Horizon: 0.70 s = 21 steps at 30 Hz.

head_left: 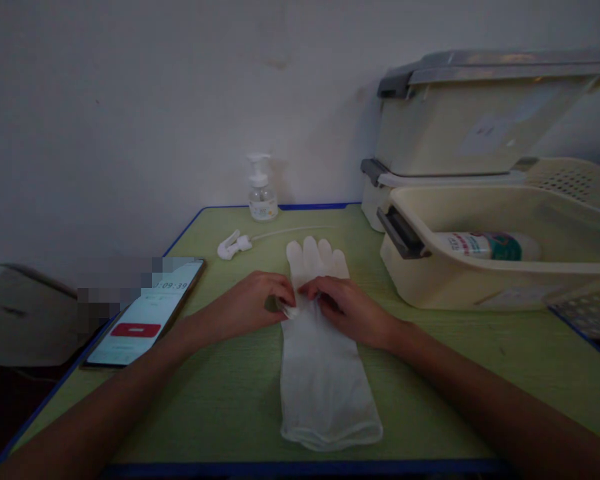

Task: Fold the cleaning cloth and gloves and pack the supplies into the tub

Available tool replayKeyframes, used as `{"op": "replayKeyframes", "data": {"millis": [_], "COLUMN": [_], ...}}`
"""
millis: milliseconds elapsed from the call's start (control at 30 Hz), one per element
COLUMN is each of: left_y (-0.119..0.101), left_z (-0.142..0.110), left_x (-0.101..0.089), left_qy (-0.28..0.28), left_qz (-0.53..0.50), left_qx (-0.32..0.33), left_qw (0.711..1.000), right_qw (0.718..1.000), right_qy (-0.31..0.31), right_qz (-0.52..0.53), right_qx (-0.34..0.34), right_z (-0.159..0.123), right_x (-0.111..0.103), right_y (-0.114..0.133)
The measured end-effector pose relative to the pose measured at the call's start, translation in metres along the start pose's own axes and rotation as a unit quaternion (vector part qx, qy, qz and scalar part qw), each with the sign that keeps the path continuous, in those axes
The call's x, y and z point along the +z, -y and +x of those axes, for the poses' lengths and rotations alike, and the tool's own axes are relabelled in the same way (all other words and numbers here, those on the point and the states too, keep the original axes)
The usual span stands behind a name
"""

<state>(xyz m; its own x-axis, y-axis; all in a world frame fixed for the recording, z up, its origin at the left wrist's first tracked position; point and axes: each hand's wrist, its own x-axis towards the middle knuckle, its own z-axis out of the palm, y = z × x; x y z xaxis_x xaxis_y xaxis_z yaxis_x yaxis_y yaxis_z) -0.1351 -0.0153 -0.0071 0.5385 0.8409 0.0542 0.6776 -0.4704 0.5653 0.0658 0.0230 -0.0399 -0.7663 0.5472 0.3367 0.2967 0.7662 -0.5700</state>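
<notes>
A white rubber glove (pixel 325 380) lies flat on the green table, its fingers toward the wall and its cuff toward me. My left hand (pixel 267 297) pinches the glove's thumb at its left side. My right hand (pixel 343 307) rests on the palm of the glove with curled fingers; its fingertips touch the surface, and whether they grip a fold I cannot tell. Behind the glove's fingers lies a white pump head (pixel 234 245) with a long thin tube pointing right.
A clear pump bottle (pixel 263 200) stands at the table's back edge. To the left lies a lit phone (pixel 145 317). On the right, a cream basket (pixel 470 287) holds a white and green bottle (pixel 485 247). Lidded storage boxes (pixel 460 127) are stacked behind it.
</notes>
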Motion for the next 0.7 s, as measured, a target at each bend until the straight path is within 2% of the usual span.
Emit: {"op": "replayKeyframes", "data": {"millis": [133, 300, 400, 567, 700], "left_y": [-0.0024, -0.0012, 0.0005, 0.0035, 0.0041], "left_z": [-0.0004, -0.0006, -0.0001, 0.0007, 0.0033], "left_x": [-0.0011, -0.0019, -0.0026, -0.002, 0.0038], "left_qy": [-0.014, -0.107, -0.149, -0.136, -0.166], "left_qz": [0.006, 0.015, 0.044, 0.047, 0.029], "left_qx": [-0.01, -0.027, -0.075, -0.158, -0.186], "left_qw": [1.0, 0.994, 0.985, 0.977, 0.968], "right_qw": [1.0, 1.0, 1.0, 0.997, 0.993], "right_qy": [-0.002, -0.01, -0.009, 0.025, 0.041], "right_qz": [-0.001, -0.019, -0.029, -0.055, -0.085], "right_qx": [0.01, 0.005, 0.001, -0.053, -0.068], "right_z": [0.0006, 0.0012, 0.0008, 0.0002, 0.0], "right_x": [-0.0006, -0.0006, -0.0007, -0.0019, -0.0023], "right_y": [0.0017, 0.002, 0.002, 0.0053, 0.0081]}}
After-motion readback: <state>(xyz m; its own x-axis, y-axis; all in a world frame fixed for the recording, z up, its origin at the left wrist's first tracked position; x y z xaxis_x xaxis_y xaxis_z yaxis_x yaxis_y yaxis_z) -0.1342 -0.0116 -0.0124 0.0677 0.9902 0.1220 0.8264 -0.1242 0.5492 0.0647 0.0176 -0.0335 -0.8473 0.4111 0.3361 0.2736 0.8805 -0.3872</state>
